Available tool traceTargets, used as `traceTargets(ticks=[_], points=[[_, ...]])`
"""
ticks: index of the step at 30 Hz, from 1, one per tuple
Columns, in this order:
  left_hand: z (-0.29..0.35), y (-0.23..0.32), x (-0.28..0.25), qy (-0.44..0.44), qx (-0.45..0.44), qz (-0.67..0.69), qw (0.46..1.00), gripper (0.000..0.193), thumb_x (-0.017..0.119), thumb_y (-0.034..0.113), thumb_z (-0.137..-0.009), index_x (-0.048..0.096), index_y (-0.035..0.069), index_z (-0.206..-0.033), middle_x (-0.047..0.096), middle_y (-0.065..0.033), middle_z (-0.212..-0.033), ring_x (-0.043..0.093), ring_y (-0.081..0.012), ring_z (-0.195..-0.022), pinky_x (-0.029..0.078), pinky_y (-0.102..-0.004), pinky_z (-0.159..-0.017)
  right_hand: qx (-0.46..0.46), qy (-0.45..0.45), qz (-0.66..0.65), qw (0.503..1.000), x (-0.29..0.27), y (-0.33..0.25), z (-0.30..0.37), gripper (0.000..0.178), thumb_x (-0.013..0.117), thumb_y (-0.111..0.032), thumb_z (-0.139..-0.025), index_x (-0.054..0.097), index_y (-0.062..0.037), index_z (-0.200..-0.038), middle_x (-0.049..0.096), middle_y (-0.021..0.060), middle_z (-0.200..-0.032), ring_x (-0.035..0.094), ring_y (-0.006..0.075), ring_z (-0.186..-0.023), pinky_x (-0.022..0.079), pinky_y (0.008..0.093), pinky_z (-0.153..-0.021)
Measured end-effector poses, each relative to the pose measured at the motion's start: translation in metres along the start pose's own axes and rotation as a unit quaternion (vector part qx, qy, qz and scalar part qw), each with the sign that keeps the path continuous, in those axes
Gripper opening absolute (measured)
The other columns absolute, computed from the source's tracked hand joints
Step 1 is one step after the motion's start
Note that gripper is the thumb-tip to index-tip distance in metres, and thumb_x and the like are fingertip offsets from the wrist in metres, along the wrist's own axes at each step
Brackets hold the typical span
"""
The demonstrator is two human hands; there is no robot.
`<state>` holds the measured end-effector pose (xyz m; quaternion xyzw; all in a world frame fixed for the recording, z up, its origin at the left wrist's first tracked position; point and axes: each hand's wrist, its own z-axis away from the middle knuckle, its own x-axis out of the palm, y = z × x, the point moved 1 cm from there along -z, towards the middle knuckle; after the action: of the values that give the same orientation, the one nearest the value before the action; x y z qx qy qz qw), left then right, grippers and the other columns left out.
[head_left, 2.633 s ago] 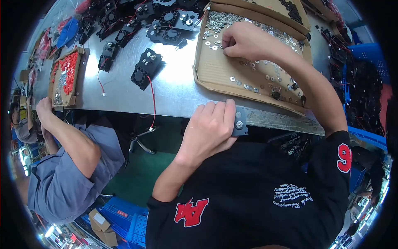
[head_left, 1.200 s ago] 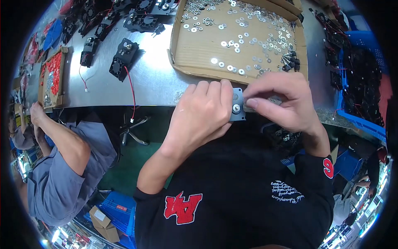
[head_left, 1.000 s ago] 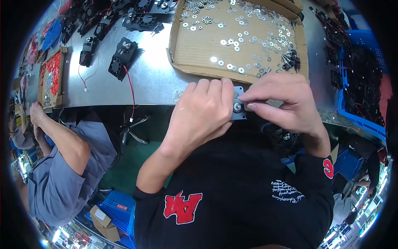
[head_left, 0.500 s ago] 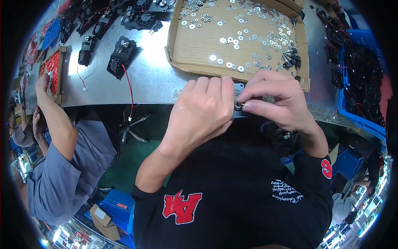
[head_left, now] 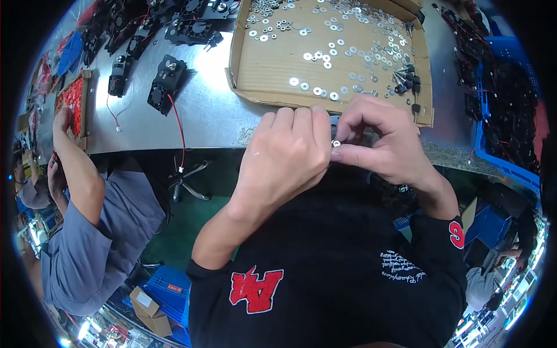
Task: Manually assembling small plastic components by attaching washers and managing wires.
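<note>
Fingers curled, my left hand (head_left: 284,153) grips a flat metal plate (head_left: 335,120) at the table's near edge. Only a sliver of the plate shows between my hands; the rest is hidden. My right hand (head_left: 386,139) pinches a small shiny ring-shaped metal piece (head_left: 336,144) between thumb and forefinger, close against my left hand. Whether it is a nut or a washer I cannot tell. Just beyond both hands lies a shallow cardboard tray (head_left: 272,72) with scattered washers (head_left: 327,58), nuts (head_left: 284,25) and several black-knobbed metal parts (head_left: 406,80).
Black fan units (head_left: 165,84) with red wires lie on the metal table (head_left: 209,110) at left. A blue crate (head_left: 510,174) of black parts stands at right. At far left, a co-worker's arm (head_left: 81,168) reaches to a box of red pieces (head_left: 74,104).
My right fingers have shifted slightly, and the shiny ring now shows at their tips where a dark round part showed before. Less of the plate is visible. My left hand keeps its grip.
</note>
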<state>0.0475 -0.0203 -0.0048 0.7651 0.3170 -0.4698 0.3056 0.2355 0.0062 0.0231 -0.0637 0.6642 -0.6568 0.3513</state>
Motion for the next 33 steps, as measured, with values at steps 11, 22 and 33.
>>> traceTargets(ticks=[11,22,33], points=[[-0.003,-0.002,-0.007,0.007,-0.02,0.011,1.0,0.02,0.067,0.014,-0.07,0.054,0.004,-0.082,0.054,-0.0079,-0.071,0.058,-0.0226,-0.065,0.045,-0.0335,-0.059,-0.137,0.064,0.015,0.988,0.004,0.024,0.015,0.044,0.083,-0.007,-0.075,0.067,-0.0013,-0.116,0.061,0.0061,-0.102,0.058,0.0131,-0.082,0.046,0.0269,-0.073],[-0.005,0.0,-0.01,-0.006,-0.053,0.007,0.999,0.03,0.069,0.013,-0.066,0.057,-0.001,-0.09,0.054,-0.0083,-0.072,0.058,-0.0241,-0.066,0.046,-0.0336,-0.059,-0.238,0.18,0.126,0.946,0.035,0.035,0.026,0.061,0.082,0.002,-0.073,0.058,0.0029,-0.13,0.058,0.02,-0.133,0.057,0.0266,-0.124,0.044,0.0377,-0.105],[-0.004,0.001,-0.014,-0.014,-0.078,0.002,0.997,0.053,0.08,0.019,-0.055,0.057,-0.001,-0.098,0.055,-0.007,-0.075,0.059,-0.0236,-0.071,0.048,-0.0341,-0.061,-0.262,0.236,0.107,0.93,0.043,0.032,0.026,0.08,0.077,0.004,-0.078,0.037,0.0051,-0.147,0.05,0.0247,-0.145,0.057,0.0295,-0.124,0.042,0.0413,-0.106]])
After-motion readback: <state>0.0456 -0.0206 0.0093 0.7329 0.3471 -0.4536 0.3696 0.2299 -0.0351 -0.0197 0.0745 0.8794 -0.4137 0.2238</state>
